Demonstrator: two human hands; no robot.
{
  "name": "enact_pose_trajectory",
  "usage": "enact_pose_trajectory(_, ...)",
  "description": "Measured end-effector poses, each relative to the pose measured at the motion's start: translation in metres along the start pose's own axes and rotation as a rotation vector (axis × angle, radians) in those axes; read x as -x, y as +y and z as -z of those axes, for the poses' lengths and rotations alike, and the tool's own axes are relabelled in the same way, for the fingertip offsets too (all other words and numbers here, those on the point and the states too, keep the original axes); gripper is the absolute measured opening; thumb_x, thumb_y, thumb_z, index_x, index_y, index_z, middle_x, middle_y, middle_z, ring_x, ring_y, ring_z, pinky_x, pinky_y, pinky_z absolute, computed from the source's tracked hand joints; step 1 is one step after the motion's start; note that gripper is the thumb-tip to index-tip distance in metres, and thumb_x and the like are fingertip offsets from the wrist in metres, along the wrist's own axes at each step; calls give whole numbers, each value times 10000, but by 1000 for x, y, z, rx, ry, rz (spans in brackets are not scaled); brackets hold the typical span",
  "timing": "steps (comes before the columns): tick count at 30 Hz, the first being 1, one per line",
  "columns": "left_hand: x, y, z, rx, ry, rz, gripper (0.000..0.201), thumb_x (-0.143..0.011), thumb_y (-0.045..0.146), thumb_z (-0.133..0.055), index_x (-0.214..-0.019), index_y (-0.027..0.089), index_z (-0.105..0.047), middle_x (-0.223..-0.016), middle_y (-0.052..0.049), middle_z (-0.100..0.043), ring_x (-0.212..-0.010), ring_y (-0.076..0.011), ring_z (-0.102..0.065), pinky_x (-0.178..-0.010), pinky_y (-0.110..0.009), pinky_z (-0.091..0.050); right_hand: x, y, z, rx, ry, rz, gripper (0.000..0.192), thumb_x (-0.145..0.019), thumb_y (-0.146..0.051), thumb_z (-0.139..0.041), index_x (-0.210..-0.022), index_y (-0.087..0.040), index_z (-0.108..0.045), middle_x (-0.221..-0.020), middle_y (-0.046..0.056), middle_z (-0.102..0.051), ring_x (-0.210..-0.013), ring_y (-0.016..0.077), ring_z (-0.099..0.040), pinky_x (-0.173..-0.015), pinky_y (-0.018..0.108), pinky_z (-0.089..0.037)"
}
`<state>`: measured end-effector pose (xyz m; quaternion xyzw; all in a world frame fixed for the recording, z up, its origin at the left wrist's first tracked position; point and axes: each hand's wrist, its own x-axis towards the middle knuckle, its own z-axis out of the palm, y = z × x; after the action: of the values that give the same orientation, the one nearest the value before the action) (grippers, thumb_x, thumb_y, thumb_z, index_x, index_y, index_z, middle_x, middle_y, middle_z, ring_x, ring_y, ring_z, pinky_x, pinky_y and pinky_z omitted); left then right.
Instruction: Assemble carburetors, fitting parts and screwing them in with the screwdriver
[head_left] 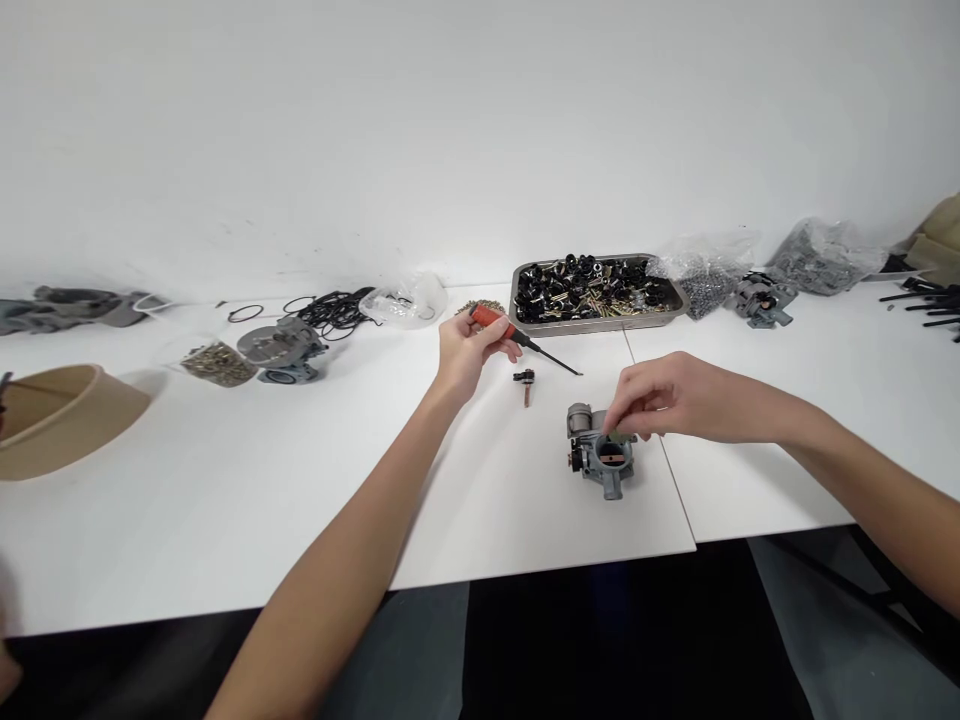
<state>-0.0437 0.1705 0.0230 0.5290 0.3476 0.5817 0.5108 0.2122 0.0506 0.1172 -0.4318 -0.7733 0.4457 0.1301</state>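
Note:
My left hand (472, 350) is closed round the red handle of a screwdriver (534, 347), whose dark shaft points right and down over the table. My right hand (660, 400) is at the top of a grey metal carburetor (611, 485), its fingertips pinched over the round bore. Under those fingers shows a small greenish-yellow piece (619, 437), partly hidden, its exact kind unclear. Inside the bore a copper-coloured shaft (612, 459) runs across. Between the screwdriver and the carburetor lies a small black lever part with a copper-coloured stem (526, 390).
Behind the hands stands a metal tray (570, 327) of black and brass parts. Bagged small parts (705, 285) and another carburetor (761, 300) are at the right. Leftward are black rings (337, 312), a carburetor (285, 348), a container of screws (219, 364) and a tan bowl-like object (97, 420).

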Motion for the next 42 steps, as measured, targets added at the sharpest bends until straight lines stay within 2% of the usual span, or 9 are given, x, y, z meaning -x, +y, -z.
enact_pose_trajectory(10, 0, 0, 0, -10, -10, -1, 325, -668, 321, -817, -771, 111, -591, -608, -3, -605, -469, -183, -647, -457, -306, -538, -9, -1, -18, 90, -11, 5, 101, -816, -165, -660, -828, -200, -754, -795, 25, -713, -672, 134, -581, -591, 265, -410)
enact_pose_trajectory(13, 0, 1, -1, -19, -11, 7, 311, -675, 312, -810, -770, 115, -590, -603, -2, -604, -468, -179, -645, -455, -301, -536, -12, 4, -21, 103, 16, 42, 87, -802, -166, -678, -849, -200, -743, -842, 30, -696, -692, 131, -569, -609, 263, -423)
enact_pose_trajectory(16, 0, 2, -1, -24, -10, 6, 302, -686, 306, -807, -776, 113, -593, -607, -4, -602, -472, -176, -645, -461, -302, -540, -17, 10, -18, 96, 10, 70, 126, -785, -200, -707, -904, -205, -749, -946, 43, -686, -728, 130, -574, -641, 266, -445)
enact_pose_trajectory(20, 1, 3, -1, -11, -11, 1, 289, -691, 293, -810, -774, 109, -603, -612, -10, -603, -472, -180, -644, -462, -307, -538, -30, 24, -1, -14, -68, 41, 249, -800, -350, -729, -990, -191, -737, -908, 52, -696, -723, 143, -593, -646, 279, -455)
enact_pose_trajectory(22, 1, 4, -2, 0, -11, 2, 280, -693, 288, -811, -772, 109, -611, -620, -16, -612, -476, -179, -643, -464, -307, -535, -40, 40, 10, -34, 29, 9, 296, -827, -408, -696, -1013, -180, -729, -894, 62, -699, -722, 151, -597, -641, 285, -451)
enact_pose_trajectory(24, 2, 6, -3, 9, -9, 7, 280, -696, 294, -813, -773, 111, -616, -625, -22, -621, -485, -175, -643, -469, -306, -534, -52, 62, 15, 3, 211, -12, 288, -829, -406, -685, -983, -167, -730, -902, 74, -699, -737, 157, -594, -645, 287, -442)
enact_pose_trajectory(27, 4, 11, -5, 33, -14, 9, 293, -702, 315, -818, -780, 109, -625, -616, -27, -623, -491, -173, -641, -478, -306, -533, -67, 92, 10, 23, 365, -33, 263, -778, -363, -729, -943, -159, -739, -888, 76, -705, -741, 162, -584, -663, 292, -444)
enact_pose_trajectory(31, 7, 18, -10, 66, -30, -18, 306, -716, 340, -827, -799, 111, -641, -622, -33, -628, -494, -172, -639, -480, -308, -525, -76, 110, -7, -46, 393, 7, 327, -703, -369, -804, -963, -175, -758, -969, 78, -712, -718, 145, -551, -665, 292, -455)
enact_pose_trajectory(42, 12, 19, -16, -13, -58, -15, 295, -761, 397, -799, -802, 150, -643, -630, -18, -620, -516, -157, -629, -499, -318, -537, -75, 104, -18, -122, 426, 53, 339, -673, -460, -823, -800, -151, -762, -868, 68, -690, -684, 128, -546, -623, 284, -415)
